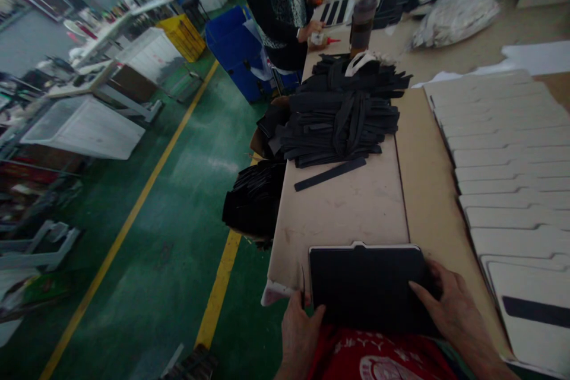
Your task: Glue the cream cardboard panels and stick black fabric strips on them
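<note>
A black rectangular panel (365, 285) with a pale edge and a small tab on its far side lies at the table's near edge, against the red garment. My left hand (300, 329) is at its left side, thumb on the near left corner, with a thin pointed tool (303, 279) at the fingers. My right hand (449, 303) grips the right side, thumb on top and fingers at the edge. Farther up lie a single black strip (330, 174) and bundles of black strips (342, 124).
Overlapping pale panels (512, 178) cover the right side. Beyond the bundles are a dark cup (362, 24), a plastic bag (463, 18) and a person (280, 6) working. A box of black pieces (253, 199) stands left of the table (347, 219).
</note>
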